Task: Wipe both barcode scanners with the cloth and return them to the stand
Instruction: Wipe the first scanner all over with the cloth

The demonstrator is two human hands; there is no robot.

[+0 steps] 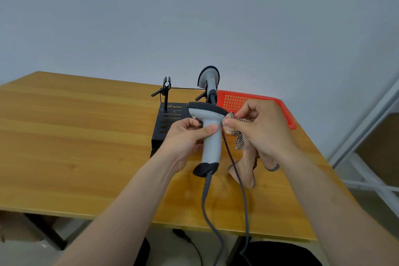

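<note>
Held scanner (212, 136): smooth grey plastic, black rubber cap and base, upright above the wooden table (75, 136). The left hand (185, 134) grips its handle, fingers curled round. The right hand (263, 127) pinches a nubby tan cloth (246, 166) (checked edging) against the scanner's neck. The second scanner (209, 77) sits on the black stand (170, 119), beside a red mesh basket (237, 99).

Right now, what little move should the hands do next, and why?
Probably slide the cloth down the scanner. The left hand grips the scanner, and the right hand pinches the cloth against its neck only, so the grey handle below is not under the cloth yet.
</note>
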